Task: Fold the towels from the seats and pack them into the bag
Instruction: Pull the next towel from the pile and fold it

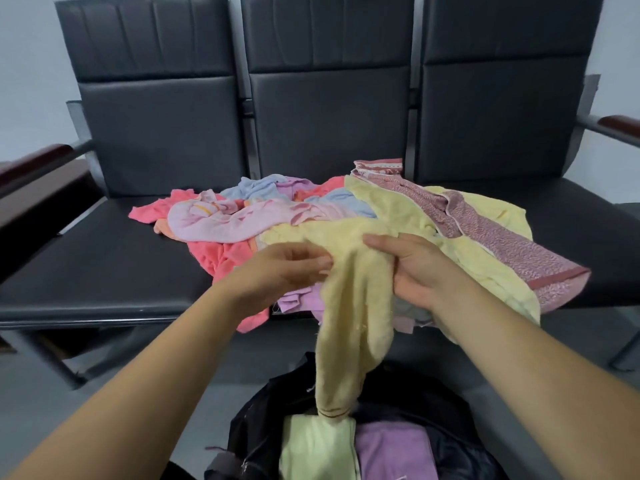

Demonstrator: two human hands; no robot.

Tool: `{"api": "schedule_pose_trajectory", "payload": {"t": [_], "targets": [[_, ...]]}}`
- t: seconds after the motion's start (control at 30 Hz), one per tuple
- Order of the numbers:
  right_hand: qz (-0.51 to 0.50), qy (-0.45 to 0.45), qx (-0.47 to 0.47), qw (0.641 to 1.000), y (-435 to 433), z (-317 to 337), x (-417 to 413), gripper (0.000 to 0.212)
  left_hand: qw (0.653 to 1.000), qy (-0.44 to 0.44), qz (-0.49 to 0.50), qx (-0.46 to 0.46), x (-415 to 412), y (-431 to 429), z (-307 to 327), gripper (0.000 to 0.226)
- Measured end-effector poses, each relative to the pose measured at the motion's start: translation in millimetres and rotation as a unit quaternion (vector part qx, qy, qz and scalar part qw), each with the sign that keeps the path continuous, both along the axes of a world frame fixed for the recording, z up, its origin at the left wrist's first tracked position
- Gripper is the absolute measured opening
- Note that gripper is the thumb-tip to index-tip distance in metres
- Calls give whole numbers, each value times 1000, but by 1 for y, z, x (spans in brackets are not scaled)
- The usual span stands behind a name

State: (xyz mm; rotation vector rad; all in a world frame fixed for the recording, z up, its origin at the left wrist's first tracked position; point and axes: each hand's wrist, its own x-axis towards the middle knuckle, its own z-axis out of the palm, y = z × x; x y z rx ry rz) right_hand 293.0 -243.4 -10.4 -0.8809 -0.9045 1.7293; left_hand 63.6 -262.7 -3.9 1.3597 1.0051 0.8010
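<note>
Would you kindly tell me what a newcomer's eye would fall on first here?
First, the pale yellow towel at centre, held by the left hand and right hand, its end dangling over the dark bag below. Next, the colourful heap of towels behind it on the black seats. A green towel and purple towel lie in the bag.

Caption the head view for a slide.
The left hand and right hand hold a yellow towel over the pile on the black seats, its end reaching the open bag of folded towels.
</note>
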Motion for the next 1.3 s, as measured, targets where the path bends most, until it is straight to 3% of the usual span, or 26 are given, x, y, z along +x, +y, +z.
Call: {"api": "schedule_pose_trajectory", "payload": {"t": [0.07, 0.23, 0.37, 0.43, 0.57, 0.73, 0.8, 0.93, 0.97, 1.03, 1.1, 1.17, 1.2, 1.27, 1.3], "targets": [[-27, 3, -13, 1000, 3, 1, 0, 56, 999, 48, -1, -15, 0, -3, -4, 13], [-30, -16, -32, 999, 2, -1, 0, 66, 993, -59, 71, -69, 3, -3, -6, 10], [22, 11, 7, 1000, -1, 8, -2, 60, 996, -1, 32, -85, 7, -7, -16, 44], [53, 17, 33, 998, -5, 13, -4, 53, 994, -23, -3, -107, 11, -12, -17, 41], [21, -58, 87, 994, -3, 13, 1, 44, 993, -72, 32, -82, 17, -11, -12, 21], [-41, -181, 55, 981, -1, 10, 13, 33, 989, -87, 90, -79, 10, -8, -10, 28], [-10, -139, -21, 990, -2, 12, 15, 40, 985, -87, 118, -92, 11, -8, -9, 32], [12, 104, -97, 990, 1, 15, 21, 64, 950, -218, 177, -135, 18, -10, 3, 26], [22, 119, -89, 989, 1, 13, 21, 65, 943, -244, 177, -145, 18, -9, 6, 26], [88, 57, -81, 991, -4, 5, 18, 53, 936, -269, 171, -148, 17, -6, 9, 37], [154, -4, -82, 985, -9, -3, 12, 56, 939, -274, 164, -128, 15, -7, 11, 33], [135, -46, -64, 988, -7, -5, 9, 49, 955, -239, 151, -87, 7, -6, 8, 19], [98, -71, -51, 991, -5, -4, 9, 41, 972, -181, 141, -55, 1, -4, 5, 17], [37, -116, -18, 992, -2, -1, 12, 31, 987, 52, 137, 60, -13, -1, 0, 14], [19, -133, -8, 991, 0, 0, 14, 29, 963, 189, 144, 126, -18, 2, -3, 33]]}}
